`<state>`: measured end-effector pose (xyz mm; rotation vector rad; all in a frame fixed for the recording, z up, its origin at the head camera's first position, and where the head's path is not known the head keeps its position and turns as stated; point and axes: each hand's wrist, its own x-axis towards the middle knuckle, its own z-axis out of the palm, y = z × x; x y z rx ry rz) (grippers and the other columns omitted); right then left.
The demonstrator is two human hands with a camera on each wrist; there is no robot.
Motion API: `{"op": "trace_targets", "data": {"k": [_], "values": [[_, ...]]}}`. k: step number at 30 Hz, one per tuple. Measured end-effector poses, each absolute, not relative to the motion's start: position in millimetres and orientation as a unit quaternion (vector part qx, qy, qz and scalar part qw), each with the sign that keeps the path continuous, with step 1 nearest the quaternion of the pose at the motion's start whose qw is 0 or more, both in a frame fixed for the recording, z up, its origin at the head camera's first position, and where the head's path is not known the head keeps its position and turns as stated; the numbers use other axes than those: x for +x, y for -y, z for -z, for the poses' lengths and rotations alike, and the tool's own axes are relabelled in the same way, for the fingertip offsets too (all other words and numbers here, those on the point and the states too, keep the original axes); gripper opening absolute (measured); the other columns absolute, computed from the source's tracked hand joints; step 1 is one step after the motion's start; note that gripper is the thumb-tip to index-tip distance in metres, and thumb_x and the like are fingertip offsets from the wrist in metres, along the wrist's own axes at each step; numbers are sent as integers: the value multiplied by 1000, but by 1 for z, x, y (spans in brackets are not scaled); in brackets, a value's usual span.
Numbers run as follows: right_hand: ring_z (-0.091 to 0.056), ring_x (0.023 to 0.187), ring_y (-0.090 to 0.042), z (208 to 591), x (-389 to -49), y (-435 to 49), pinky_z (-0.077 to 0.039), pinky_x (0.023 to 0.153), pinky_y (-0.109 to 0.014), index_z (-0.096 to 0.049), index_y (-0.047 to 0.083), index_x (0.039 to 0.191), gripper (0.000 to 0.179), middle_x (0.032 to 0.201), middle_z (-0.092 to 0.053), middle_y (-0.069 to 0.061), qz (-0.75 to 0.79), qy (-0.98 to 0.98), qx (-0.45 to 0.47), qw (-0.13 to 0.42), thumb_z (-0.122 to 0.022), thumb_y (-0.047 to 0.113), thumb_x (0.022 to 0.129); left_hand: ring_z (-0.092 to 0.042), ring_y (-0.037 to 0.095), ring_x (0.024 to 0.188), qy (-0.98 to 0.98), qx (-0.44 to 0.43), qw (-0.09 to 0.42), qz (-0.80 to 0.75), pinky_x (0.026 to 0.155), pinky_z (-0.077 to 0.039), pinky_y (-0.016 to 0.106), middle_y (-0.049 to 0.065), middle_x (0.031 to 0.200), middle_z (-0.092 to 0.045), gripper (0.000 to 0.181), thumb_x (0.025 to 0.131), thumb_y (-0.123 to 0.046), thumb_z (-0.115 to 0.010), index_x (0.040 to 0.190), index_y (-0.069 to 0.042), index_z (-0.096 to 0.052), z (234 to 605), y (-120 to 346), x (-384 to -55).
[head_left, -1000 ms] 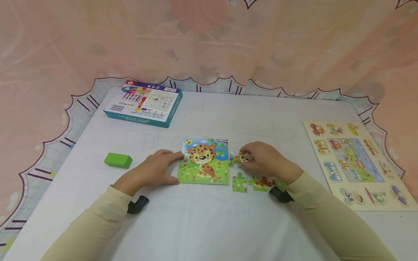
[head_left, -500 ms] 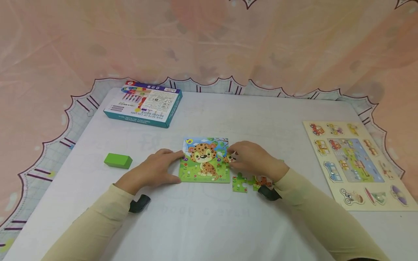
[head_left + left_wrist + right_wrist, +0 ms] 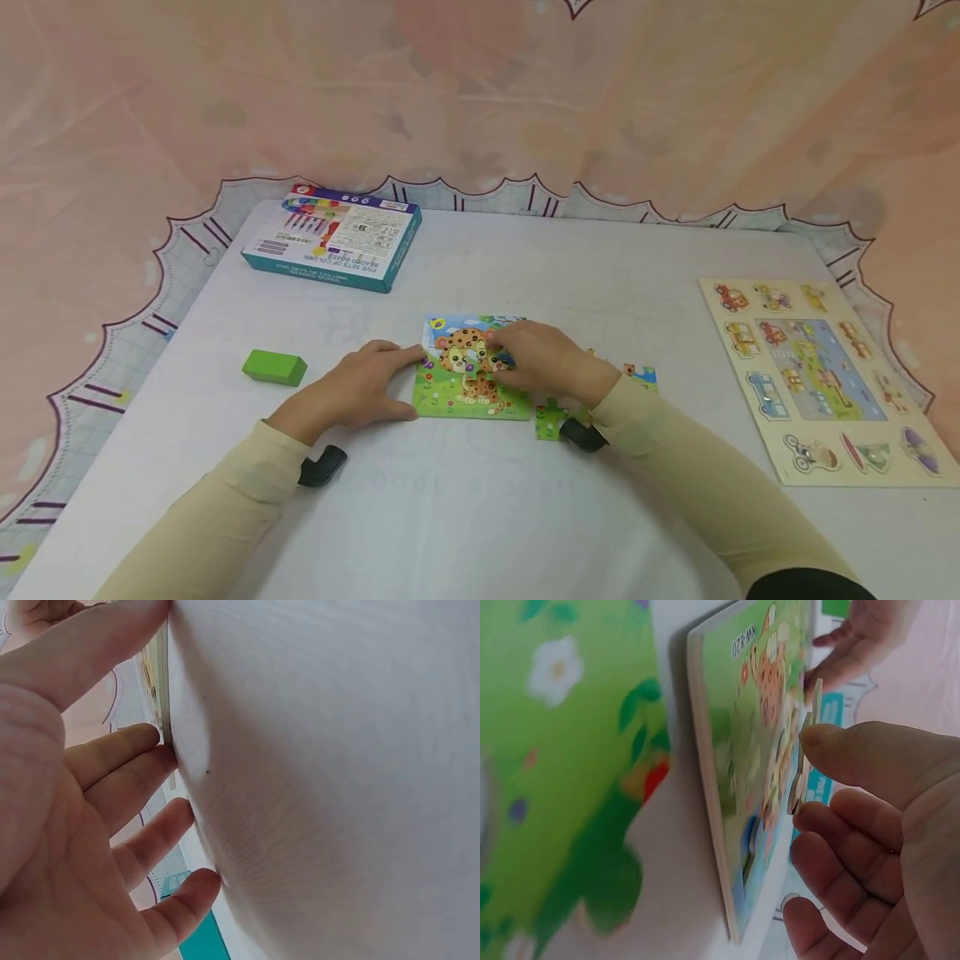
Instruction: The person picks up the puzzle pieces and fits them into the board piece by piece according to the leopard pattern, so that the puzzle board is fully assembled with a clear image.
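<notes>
Table: spread with white cloth (image 3: 480,533), mostly smooth, faint lettering showing near the front.
Cloth border: pale scalloped edging (image 3: 487,196) with dark outlines and paired stripes, along the far side and both flanks.
Backdrop: peach patterned fabric (image 3: 480,92) beyond the border, softly blotched and lightly creased.
Leopard puzzle: a board (image 3: 438,402) lying flat at mid-table.
Left hand (image 3: 352,387): fingers spread, thumb and fingertips at the board's left edge.
Right hand (image 3: 543,358): pinching a puzzle piece (image 3: 805,761) over the board; whether piece and board touch, I cannot tell.
Loose pieces (image 3: 550,419): right of the board, partly hidden by the right arm.
Far left: teal-sided box (image 3: 330,237).
Left: green block (image 3: 274,367).
Right: vehicle board (image 3: 821,379), lying flat.
</notes>
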<state>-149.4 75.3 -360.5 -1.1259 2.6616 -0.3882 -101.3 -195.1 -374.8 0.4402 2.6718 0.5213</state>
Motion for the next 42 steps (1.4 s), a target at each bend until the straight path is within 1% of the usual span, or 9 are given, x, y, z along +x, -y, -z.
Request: {"op": "trace_targets", "data": {"k": [3, 8, 13, 20, 28, 30, 34, 37, 42], "values": [[-61, 100, -23, 357, -148, -67, -51, 88, -38, -67, 4, 117, 31, 112, -68, -6, 129, -907, -382, 122, -71, 23, 93, -42, 41, 132, -951, 158, 191, -186, 104, -40, 59, 20, 144, -48, 82, 80, -33, -85, 150, -14, -48, 375, 195, -102], [-63, 106, -22, 358, -150, -60, -50, 92, -37, -66, 3, 124, 38, 116, -68, -6, 121, -910, -374, 135, -72, 25, 93, -41, 40, 133, -950, 162, 191, -187, 104, -39, 59, 19, 144, -49, 80, 81, -34, -85, 149, -14, -49, 374, 196, -103], [-62, 107, -23, 363, -151, -56, -51, 92, -38, -66, 3, 123, 36, 116, -68, -6, 124, -910, -373, 136, -70, 24, 93, -42, 39, 134, -950, 166, 188, -188, 104, -39, 59, 18, 143, -50, 79, 80, -33, -85, 148, -13, -51, 371, 196, -103], [-57, 92, -20, 364, -153, -51, -49, 83, -37, -68, 7, 115, 29, 98, -64, 0, 119, -909, -378, 130, -70, 26, 93, -43, 39, 132, -950, 162, 187, -190, 104, -40, 58, 19, 142, -51, 81, 79, -33, -86, 149, -12, -50, 371, 196, -104], [-61, 102, -22, 368, -155, -43, -46, 98, -39, -68, 7, 124, 36, 112, -68, -2, 108, -908, -384, 129, -69, 27, 94, -43, 39, 133, -950, 167, 183, -191, 104, -40, 58, 19, 142, -51, 84, 79, -33, -86, 150, -11, -48, 371, 196, -103], [-61, 99, -21, 368, -155, -41, -47, 96, -38, -68, 8, 122, 34, 109, -67, -1, 109, -908, -383, 129, -69, 26, 94, -42, 39, 133, -950, 169, 182, -191, 104, -39, 58, 19, 142, -51, 84, 79, -33, -87, 150, -10, -48, 371, 196, -103], [-55, 86, -19, 368, -155, -38, -48, 82, -37, -67, 10, 110, 22, 92, -62, 1, 114, -908, -383, 129, -69, 24, 93, -42, 38, 133, -950, 167, 184, -191, 103, -40, 58, 19, 142, -51, 85, 79, -33, -86, 150, -11, -47, 371, 196, -104], [-54, 84, -19, 368, -155, -36, -47, 78, -36, -66, 11, 107, 19, 90, -60, 2, 112, -908, -382, 130, -68, 25, 94, -42, 39, 133, -950, 165, 185, -191, 103, -40, 57, 19, 142, -51, 85, 79, -33, -86, 150, -11, -47, 371, 196, -104], [-56, 88, -17, 369, -155, -31, -49, 79, -34, -67, 11, 114, 25, 99, -64, 2, 106, -911, -374, 135, -68, 27, 95, -43, 39, 132, -950, 165, 185, -191, 102, -41, 57, 20, 142, -50, 84, 79, -32, -86, 150, -10, -47, 370, 196, -103]]}}
